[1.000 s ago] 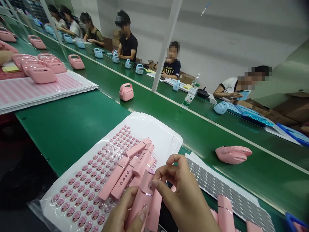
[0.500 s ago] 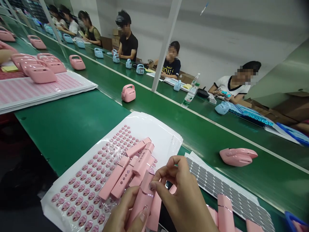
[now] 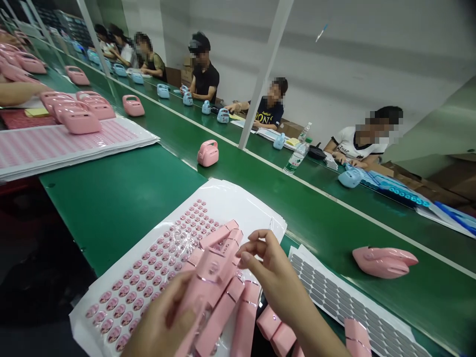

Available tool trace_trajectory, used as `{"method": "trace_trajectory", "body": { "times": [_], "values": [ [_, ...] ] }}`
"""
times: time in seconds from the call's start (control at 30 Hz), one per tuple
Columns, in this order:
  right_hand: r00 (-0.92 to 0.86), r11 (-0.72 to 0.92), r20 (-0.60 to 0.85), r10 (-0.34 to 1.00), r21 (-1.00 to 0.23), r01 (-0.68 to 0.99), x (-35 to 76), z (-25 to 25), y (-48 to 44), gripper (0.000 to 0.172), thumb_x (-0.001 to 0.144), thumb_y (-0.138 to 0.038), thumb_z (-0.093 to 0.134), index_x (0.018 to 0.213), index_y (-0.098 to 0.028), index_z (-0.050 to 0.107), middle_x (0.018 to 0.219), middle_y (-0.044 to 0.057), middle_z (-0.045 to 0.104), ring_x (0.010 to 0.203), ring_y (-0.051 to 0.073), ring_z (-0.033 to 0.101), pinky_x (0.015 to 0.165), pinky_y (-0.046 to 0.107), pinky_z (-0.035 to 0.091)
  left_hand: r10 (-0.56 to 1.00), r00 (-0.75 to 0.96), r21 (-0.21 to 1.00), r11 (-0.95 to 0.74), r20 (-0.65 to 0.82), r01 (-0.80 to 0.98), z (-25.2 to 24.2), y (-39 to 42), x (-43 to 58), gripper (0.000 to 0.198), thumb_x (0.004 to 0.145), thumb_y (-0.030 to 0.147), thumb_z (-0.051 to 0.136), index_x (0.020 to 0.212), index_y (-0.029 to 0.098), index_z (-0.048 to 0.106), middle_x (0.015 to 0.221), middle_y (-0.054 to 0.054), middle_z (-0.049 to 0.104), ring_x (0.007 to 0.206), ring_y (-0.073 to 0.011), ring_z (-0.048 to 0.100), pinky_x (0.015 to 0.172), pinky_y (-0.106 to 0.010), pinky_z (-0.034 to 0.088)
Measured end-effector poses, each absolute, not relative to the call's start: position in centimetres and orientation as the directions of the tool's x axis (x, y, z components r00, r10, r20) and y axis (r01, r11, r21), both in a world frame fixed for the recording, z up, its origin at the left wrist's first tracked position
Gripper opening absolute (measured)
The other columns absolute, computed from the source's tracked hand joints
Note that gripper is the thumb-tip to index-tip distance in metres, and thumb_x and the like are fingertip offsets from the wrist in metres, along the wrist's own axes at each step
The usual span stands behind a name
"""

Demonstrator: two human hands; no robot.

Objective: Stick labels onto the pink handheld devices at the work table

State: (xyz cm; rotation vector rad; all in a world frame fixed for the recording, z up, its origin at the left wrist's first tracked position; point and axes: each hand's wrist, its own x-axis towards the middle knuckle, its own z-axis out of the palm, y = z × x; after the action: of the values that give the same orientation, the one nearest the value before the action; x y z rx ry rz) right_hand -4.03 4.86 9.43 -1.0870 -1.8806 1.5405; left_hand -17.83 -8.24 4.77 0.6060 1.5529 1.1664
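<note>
My left hand (image 3: 161, 312) is shut around a glossy pink bar-shaped device (image 3: 210, 275), which lies tilted across the pile. My right hand (image 3: 277, 277) hangs just to the right with its fingers apart, its fingertips close to that device and holding nothing. Several more pink bars (image 3: 245, 317) lie beneath and beside my hands. They rest on a white sheet of round pink stickers (image 3: 126, 292), partly covered by clear plastic film (image 3: 186, 238). A grey sheet of oval pads (image 3: 334, 302) lies to the right of my right hand.
The sheets lie on a green conveyor belt (image 3: 111, 208). A pink device (image 3: 383, 262) lies on its side, and another stands (image 3: 208, 153) farther along. A stack of pink printed sheets (image 3: 67, 146) is at left. Seated co-workers (image 3: 203, 69) handle blue devices beyond a white post (image 3: 264, 74).
My left hand has raised the pink bar and tilted it toward the left. My right fingers have come off it and moved up and to the right. The whole view has shifted slightly.
</note>
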Motion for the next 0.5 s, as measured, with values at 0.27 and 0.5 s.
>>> {"method": "trace_trajectory", "body": {
  "times": [0.27, 0.5],
  "values": [
    [-0.609, 0.360, -0.021, 0.793, -0.791, 0.496, -15.1, 4.4, 13.9, 0.030, 0.087, -0.023, 0.056, 0.115, -0.016, 0.048, 0.090, 0.001, 0.062, 0.076, 0.015, 0.061, 0.069, 0.034, 0.052, 0.833, -0.534, 0.487, 0.531, -0.146, 0.694, -0.3, -5.0, -24.4, 0.046, 0.087, 0.032, 0.032, 0.121, 0.007, 0.051, 0.119, -0.016, 0.051, 0.110, -0.0305, 0.045, 0.094, -0.046, 0.037],
    [-0.551, 0.396, -0.069, 0.832, -0.622, 0.676, -20.5, 1.1, 17.7, 0.030, 0.088, -0.029, 0.056, 0.115, -0.016, 0.052, 0.106, 0.005, 0.061, 0.087, 0.018, 0.062, 0.076, 0.038, 0.053, 0.870, -0.493, 0.397, 0.453, -0.002, 0.798, 1.6, -2.9, -22.5, 0.038, 0.087, 0.021, 0.038, 0.118, 0.016, 0.059, 0.126, -0.013, 0.050, 0.119, -0.0315, 0.037, 0.097, -0.048, 0.035]
  ]
}}
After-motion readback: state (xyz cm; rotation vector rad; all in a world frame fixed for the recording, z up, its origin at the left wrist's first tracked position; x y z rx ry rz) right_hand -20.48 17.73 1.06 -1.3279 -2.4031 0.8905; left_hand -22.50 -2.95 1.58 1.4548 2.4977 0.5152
